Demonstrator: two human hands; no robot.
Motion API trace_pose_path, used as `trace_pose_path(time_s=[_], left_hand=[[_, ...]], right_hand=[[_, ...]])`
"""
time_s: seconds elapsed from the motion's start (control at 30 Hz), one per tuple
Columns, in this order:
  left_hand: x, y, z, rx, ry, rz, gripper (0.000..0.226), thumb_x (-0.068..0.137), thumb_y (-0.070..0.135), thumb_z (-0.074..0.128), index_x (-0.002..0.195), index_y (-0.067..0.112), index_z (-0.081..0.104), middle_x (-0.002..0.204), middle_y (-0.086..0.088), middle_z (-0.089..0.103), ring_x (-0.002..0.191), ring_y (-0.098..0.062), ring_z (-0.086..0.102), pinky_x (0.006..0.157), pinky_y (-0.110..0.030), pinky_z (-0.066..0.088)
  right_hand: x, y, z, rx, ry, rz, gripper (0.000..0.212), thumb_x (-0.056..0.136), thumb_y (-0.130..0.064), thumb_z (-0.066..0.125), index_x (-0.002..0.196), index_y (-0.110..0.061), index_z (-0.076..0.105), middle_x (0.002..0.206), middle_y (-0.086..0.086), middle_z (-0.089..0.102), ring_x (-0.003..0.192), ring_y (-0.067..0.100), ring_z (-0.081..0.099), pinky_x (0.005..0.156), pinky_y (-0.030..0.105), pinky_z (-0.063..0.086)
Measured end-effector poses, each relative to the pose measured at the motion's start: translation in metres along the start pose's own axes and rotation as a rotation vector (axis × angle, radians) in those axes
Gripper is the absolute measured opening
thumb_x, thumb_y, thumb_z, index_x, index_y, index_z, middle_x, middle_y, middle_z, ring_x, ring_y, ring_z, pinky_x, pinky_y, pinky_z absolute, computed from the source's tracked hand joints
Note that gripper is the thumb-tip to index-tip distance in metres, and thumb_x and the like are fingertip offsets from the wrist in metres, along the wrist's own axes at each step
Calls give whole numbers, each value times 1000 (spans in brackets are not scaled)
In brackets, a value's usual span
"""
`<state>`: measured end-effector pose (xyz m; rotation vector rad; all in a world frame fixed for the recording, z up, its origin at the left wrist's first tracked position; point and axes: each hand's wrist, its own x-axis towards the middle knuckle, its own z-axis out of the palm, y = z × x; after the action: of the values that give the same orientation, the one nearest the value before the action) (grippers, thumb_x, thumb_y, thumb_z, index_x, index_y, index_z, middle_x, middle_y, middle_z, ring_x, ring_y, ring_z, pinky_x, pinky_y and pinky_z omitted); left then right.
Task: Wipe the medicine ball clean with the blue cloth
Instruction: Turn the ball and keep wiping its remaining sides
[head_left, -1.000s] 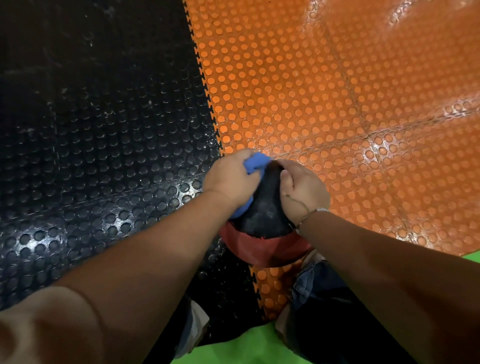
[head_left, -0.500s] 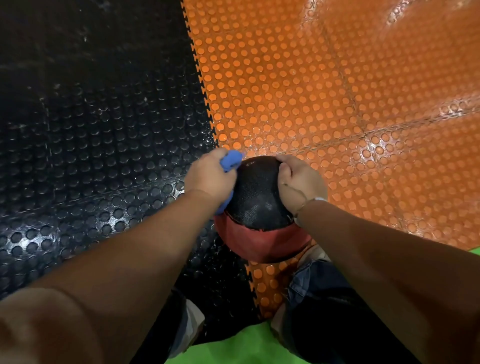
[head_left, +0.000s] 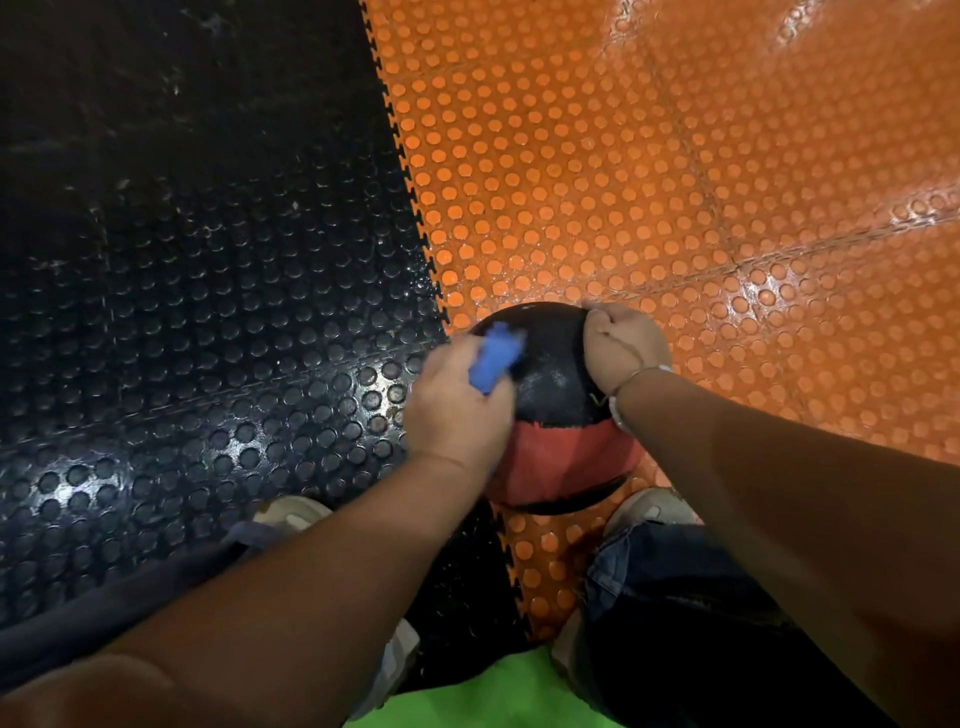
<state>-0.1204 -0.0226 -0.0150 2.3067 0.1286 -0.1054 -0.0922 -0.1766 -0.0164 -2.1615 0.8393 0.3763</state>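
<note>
A black medicine ball (head_left: 553, 374) with a red band rests on the studded floor between my feet. My left hand (head_left: 457, 410) presses on the ball's left side and grips a bunched blue cloth (head_left: 496, 356), which sticks out past my fingers onto the black surface. My right hand (head_left: 623, 348) grips the ball's upper right edge, fingers curled over the top; a thin bracelet circles that wrist. The ball's underside and left flank are hidden by my hand.
The floor is interlocking studded mats: black (head_left: 208, 286) on the left, orange (head_left: 649, 182) on the right, joined along a toothed seam. My shoes (head_left: 293, 512) and jeans (head_left: 675, 597) frame the ball. A green mat edge (head_left: 493, 691) lies at the bottom.
My left hand with the blue cloth has slid from the ball's top down its left side, then back onto the upper left face. My right hand kept its hold.
</note>
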Motion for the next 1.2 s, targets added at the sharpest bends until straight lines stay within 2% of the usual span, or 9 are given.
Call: trace_pose_path(time_s=[0.13,0.2,0.3,0.43,0.6,0.77,0.93,1.1,1.2], left_hand=[[-8,10,7,172,-72,475,23,70,27,51,80,20,71,78,-6,63,66,-28,61,57,-28,42],[6,6,0,236,-56,310,18,73,25,58,85,19,70,85,-7,62,71,-30,61,58,-28,41],[21,7,-7,242,-23,11,17,83,23,61,98,17,65,99,-7,59,87,-32,56,64,-30,31],[1,24,-4,210,-121,259,16,79,19,60,94,18,65,93,-7,58,82,-32,56,62,-29,30],[39,-2,-16,241,-42,-143,14,89,25,55,101,20,61,105,-9,59,91,-30,56,68,-31,37],[9,16,-8,166,-177,185,13,84,18,59,96,20,64,96,-3,58,84,-27,53,65,-30,36],[34,-2,-13,185,-64,-74,8,87,21,58,94,20,62,97,-8,61,87,-30,56,67,-31,40],[-1,12,-6,184,-195,407,13,72,15,63,84,14,67,82,-8,60,72,-30,58,64,-31,39],[25,-7,-11,239,-84,139,14,83,19,62,96,16,66,96,-9,60,83,-32,58,64,-30,37]], right_hand=[[2,-2,2,5,19,43,38,98,-22,33,128,-19,56,133,6,55,119,24,50,82,20,36],[1,-3,7,38,41,80,37,99,-25,33,129,-19,54,130,5,57,115,24,52,74,18,32],[2,-10,20,43,109,162,38,98,-29,33,128,-19,54,127,7,58,114,29,53,92,29,39],[0,-13,27,43,156,174,38,95,-30,35,124,-22,57,128,8,57,116,31,52,101,44,39],[-6,-5,23,73,123,142,42,95,-29,29,127,-22,55,134,5,52,119,30,49,102,45,38],[-18,1,22,75,151,116,44,93,-30,28,128,-23,54,130,5,55,113,29,52,98,47,41],[-18,4,19,61,130,114,44,94,-29,27,130,-22,51,132,6,53,115,29,51,100,48,40],[-18,9,15,102,131,100,41,95,-30,31,128,-24,54,126,7,57,107,29,57,94,43,46],[-12,13,8,123,114,106,40,98,-26,31,130,-20,54,127,6,58,92,18,58,77,26,44]])
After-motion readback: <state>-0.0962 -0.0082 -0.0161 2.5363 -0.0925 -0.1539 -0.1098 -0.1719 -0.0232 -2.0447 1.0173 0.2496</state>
